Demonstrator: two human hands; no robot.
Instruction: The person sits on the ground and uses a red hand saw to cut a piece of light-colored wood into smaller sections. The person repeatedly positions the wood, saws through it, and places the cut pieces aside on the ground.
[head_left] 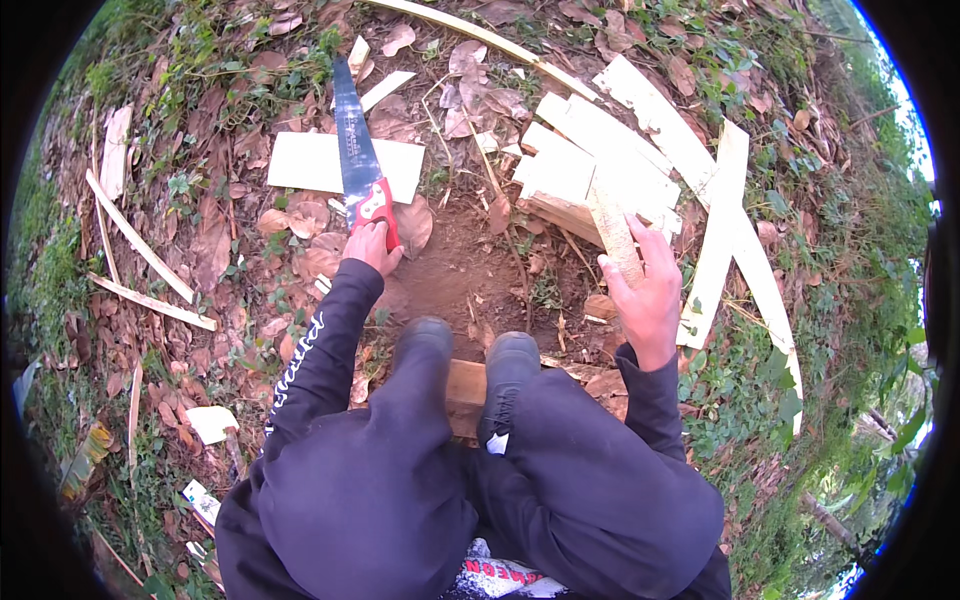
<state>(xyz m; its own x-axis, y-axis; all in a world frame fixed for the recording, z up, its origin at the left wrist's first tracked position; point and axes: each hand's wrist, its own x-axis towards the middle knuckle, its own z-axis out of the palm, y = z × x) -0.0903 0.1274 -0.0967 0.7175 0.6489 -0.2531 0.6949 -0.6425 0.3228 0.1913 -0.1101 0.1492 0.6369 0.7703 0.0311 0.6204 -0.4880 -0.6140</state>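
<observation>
My left hand (374, 248) is closed round the red-and-white handle of a hand saw (358, 140). The saw's dark blade points away from me and crosses a pale flat board (300, 162) on the ground. On the right, my right hand (648, 290) grips a narrow strip of wood (612, 222) between thumb and fingers. The strip's far end overlaps a stack of pale cut boards (560, 165). Between my hands lies a patch of bare brown soil (450, 275).
Two long pale planks cross at the right, one of them a nearer plank (718, 235). A curved strip (480, 32) lies at the far side. Thin offcuts (138, 235) are scattered left among dry leaves. My shoes (512, 372) flank a wooden block (466, 385).
</observation>
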